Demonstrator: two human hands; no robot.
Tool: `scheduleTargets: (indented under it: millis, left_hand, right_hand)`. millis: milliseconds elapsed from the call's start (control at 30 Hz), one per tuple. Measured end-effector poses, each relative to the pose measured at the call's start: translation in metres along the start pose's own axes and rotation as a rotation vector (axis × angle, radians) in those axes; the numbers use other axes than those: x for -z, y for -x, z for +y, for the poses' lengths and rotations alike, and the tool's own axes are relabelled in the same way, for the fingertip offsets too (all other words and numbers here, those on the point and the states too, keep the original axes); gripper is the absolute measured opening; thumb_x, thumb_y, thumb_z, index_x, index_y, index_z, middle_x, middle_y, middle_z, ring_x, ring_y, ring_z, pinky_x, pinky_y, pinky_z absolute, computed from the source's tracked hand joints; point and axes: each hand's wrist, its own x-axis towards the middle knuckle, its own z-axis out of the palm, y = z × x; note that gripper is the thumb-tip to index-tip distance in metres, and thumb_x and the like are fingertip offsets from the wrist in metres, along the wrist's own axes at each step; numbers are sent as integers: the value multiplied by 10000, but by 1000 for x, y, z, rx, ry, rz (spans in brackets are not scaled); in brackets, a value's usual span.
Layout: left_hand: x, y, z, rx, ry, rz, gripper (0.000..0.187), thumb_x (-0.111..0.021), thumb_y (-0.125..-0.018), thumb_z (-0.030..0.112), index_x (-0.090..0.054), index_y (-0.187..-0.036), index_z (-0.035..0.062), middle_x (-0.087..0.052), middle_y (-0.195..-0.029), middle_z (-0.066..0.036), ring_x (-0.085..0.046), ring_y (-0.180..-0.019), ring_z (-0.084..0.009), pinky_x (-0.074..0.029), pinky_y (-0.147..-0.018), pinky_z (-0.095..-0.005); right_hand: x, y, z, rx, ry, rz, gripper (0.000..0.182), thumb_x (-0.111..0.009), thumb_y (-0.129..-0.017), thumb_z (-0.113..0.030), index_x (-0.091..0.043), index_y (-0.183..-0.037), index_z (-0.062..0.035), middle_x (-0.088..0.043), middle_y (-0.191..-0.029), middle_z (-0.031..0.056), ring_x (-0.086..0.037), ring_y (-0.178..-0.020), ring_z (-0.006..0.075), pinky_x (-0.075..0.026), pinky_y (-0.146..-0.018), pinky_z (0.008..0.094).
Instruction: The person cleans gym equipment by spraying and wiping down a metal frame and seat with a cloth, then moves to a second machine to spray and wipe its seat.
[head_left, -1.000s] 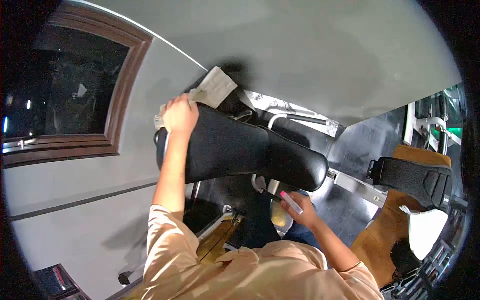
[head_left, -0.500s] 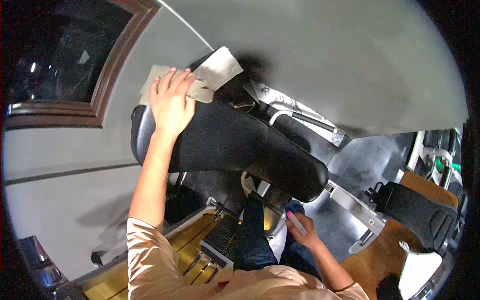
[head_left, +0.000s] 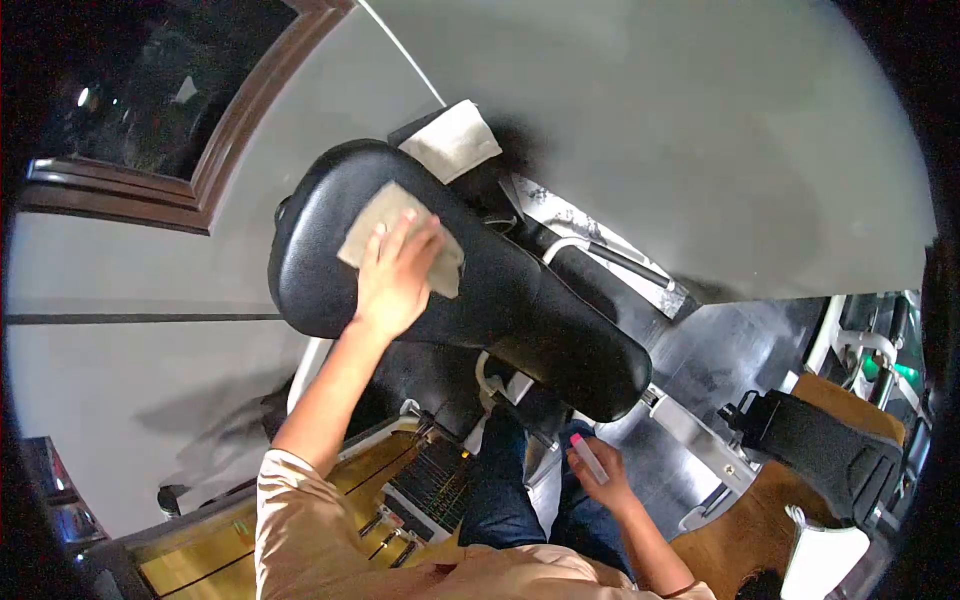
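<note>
My left hand (head_left: 392, 290) presses a beige cloth (head_left: 374, 217) flat against the upper part of a black padded bench (head_left: 318, 275), fingers bent over the cloth. Low in front of my legs, my right hand (head_left: 612, 482) is closed around a slim, pale tube-shaped bottle (head_left: 590, 461) with a pink top. The bottle is tilted, and part of it is hidden by my fingers. Past the bench's far edge, a second light cloth (head_left: 452, 142) lies over a dark surface, apart from my left hand.
Grey walls (head_left: 700, 130) rise behind the bench, with a brown-framed window (head_left: 205, 185) at upper left. A white-and-black handle (head_left: 615, 258) sticks out beyond the bench. A metal beam (head_left: 705, 440), a black bag-like item (head_left: 820, 440) and a white item (head_left: 825, 560) stand to the right.
My left hand has slid the beige cloth from the bench's far end down toward its middle, baring the upper pad. My right hand still holds the bottle low down.
</note>
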Motion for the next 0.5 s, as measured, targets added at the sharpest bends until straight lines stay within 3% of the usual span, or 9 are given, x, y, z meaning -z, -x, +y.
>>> scheduleTargets:
  millis: [133, 233, 367, 433, 500]
  left_hand:
    - [-5, 54, 2, 68, -9, -48, 545, -629, -693, 141, -592, -1235, 174, -427, -1450, 28, -304, -1396, -214, -218, -1133, -472]
    - [-9, 97, 0, 107, 16, -74, 571, -635, -676, 127, -581, -1242, 186, -443, -1445, 35, -347, -1372, -216, -223, -1120, -491]
    - [-13, 148, -1, 202, 99, -68, 584, -638, -648, 51, -585, -1211, 195, -486, -1408, 48, -395, -1340, -229, -232, -1101, -534]
    - [-17, 171, -5, 219, 137, -68, 563, -622, -646, -17, -587, -1172, 179, -519, -1375, 42, -412, -1325, -236, -228, -1097, -556]
    - [-10, 178, -5, 227, 178, -81, 544, -619, -653, -21, -583, -1163, 167, -525, -1368, 34, -418, -1319, -241, -224, -1098, -563]
  right_hand:
    - [0, 0, -4, -78, -55, -37, 119, -675, -835, -138, -641, -899, -43, -621, -763, 133, -630, -672, 297, -487, -598, 376]
    - [6, 1, -14, -15, -61, -13, 116, -666, -840, -135, -641, -902, -40, -619, -758, 128, -625, -664, 281, -482, -598, 367]
    - [9, 11, 8, -12, -25, -5, 119, -661, -846, -144, -642, -896, -37, -628, -765, 127, -629, -670, 278, -484, -610, 355]
    - [12, 15, 16, -151, -67, -30, 143, -656, -849, -168, -644, -896, -33, -640, -781, 136, -645, -693, 287, -499, -626, 361]
    - [16, 14, 9, -154, -39, -14, 149, -649, -851, -176, -644, -890, -32, -644, -786, 140, -648, -702, 298, -502, -629, 372]
